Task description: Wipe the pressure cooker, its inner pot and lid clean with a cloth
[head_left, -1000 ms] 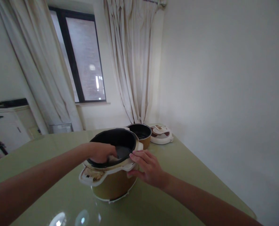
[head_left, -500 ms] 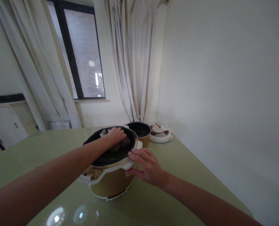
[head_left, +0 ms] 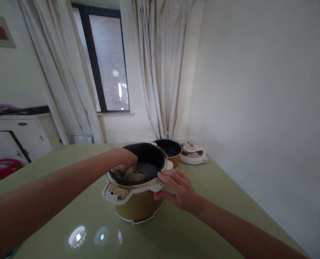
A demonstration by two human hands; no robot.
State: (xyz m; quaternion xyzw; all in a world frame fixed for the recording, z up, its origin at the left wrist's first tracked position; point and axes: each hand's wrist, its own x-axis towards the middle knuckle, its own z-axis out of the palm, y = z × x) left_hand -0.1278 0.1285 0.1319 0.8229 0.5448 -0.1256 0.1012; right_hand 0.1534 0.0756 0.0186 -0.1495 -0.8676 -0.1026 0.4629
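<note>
A gold and white electric cooker (head_left: 138, 207) stands on the table with its dark inside showing. My left hand (head_left: 127, 160) reaches down into it at the left side, closed on a pale greyish cloth (head_left: 133, 175); the fingertips are hidden by the hand and the cloth. The cloth lies against the inner wall and bottom. My right hand (head_left: 177, 187) grips the cooker's white rim at the right, thumb below and fingers on top. Brown stains mark the white front panel (head_left: 117, 191).
Behind the cooker stands a gold inner pot (head_left: 177, 158) with a black inside. Beside it lies the white lid (head_left: 193, 154), near the right wall. The pale green glossy table (head_left: 81, 201) has its right edge along that wall. A white cabinet (head_left: 33, 135) is at far left.
My left hand has moved with the cloth from the far part of the cooker's inside to its near left side, lower down. My right hand keeps its hold. The view has turned slightly left.
</note>
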